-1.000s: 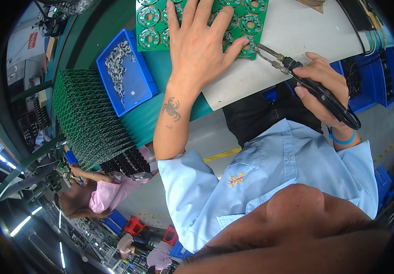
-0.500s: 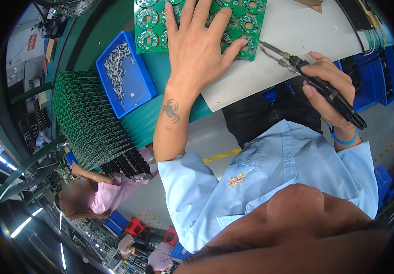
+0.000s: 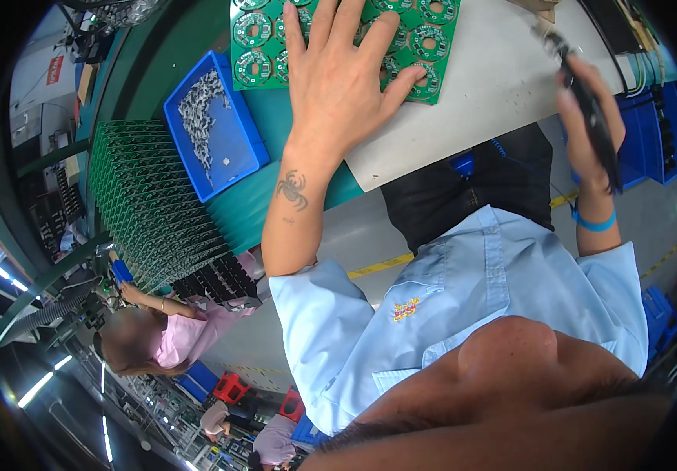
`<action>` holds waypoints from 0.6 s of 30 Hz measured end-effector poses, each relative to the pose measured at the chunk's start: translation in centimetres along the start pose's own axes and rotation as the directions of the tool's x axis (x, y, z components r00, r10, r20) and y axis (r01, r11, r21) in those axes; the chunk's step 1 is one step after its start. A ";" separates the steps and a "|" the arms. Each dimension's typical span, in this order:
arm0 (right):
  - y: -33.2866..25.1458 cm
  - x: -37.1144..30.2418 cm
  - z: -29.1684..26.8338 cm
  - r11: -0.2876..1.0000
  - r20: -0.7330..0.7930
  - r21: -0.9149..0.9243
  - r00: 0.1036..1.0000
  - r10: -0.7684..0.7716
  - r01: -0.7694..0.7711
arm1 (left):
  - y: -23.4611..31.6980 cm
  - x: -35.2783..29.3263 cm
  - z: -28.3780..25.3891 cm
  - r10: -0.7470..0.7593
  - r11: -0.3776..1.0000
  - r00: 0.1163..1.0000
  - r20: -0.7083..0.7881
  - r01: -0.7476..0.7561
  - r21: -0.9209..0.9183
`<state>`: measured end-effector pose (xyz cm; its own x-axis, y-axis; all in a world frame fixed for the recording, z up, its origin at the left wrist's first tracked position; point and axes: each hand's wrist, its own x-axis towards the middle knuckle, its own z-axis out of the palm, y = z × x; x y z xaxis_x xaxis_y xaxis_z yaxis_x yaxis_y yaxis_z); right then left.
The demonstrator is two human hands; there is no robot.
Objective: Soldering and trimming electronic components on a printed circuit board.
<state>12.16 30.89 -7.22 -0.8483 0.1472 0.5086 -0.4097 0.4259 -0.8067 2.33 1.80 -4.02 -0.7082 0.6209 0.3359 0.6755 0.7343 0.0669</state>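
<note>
My left hand (image 3: 338, 94) lies flat with spread fingers on a green circuit board panel (image 3: 254, 69) covered in round board sections. The thumb rests near the panel's right corner, and the palm and fingers hide its middle. My right hand (image 3: 592, 129) is closed round the black handle of a pair of soldering tweezers (image 3: 592, 110). Motion blurs the tweezers' metal tips, which point up toward a small brown piece (image 3: 541, 8) at the top edge. They are clear of the panel, off to its right.
A blue tray (image 3: 232, 145) of small metallic parts stands left of my left forearm. Beyond it rises a rack of stacked green boards (image 3: 146, 204). A white sheet (image 3: 495, 86) covers the bench. Blue bins (image 3: 652, 141) sit at the right. A co-worker in pink (image 3: 185, 337) is at lower left.
My right hand has moved up and to the right with the soldering tweezers, away from the panel's edge toward the brown piece. My left hand has stayed in place on the panel.
</note>
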 end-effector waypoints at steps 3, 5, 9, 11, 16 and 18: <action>-0.5 -1.1 -0.2 0.968 0.264 0.064 0.931 -0.250 0.242 | 0.1 0.4 -0.4 -0.002 1.000 1.000 -0.010 0.002 -0.028; -0.9 -1.9 0.2 0.971 0.284 0.080 0.929 -0.238 0.224 | 0.1 0.4 -0.4 -0.002 1.000 1.000 -0.007 0.002 -0.028; -1.3 -2.9 1.2 0.977 0.340 0.122 0.917 -0.207 0.175 | -0.1 0.4 -0.2 0.005 1.000 1.000 -0.003 -0.005 -0.026; -1.2 -3.1 1.5 0.979 0.346 0.106 0.916 -0.203 0.177 | -0.1 0.4 0.0 0.010 1.000 1.000 -0.005 -0.010 -0.023; -1.5 -3.2 1.7 0.980 0.347 0.087 0.917 -0.196 0.177 | -0.2 0.4 0.2 0.024 1.000 1.000 -0.017 -0.024 -0.007; -1.6 -3.1 1.7 0.983 0.348 0.084 0.919 -0.185 0.166 | -0.3 0.5 0.3 0.030 1.000 0.999 -0.022 -0.030 0.000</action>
<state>14.86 28.20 -8.02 -0.8209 -0.2536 0.5117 -0.5711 0.3681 -0.7337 1.76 1.99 -4.14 -0.6827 0.6368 0.3583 0.6967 0.7152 0.0564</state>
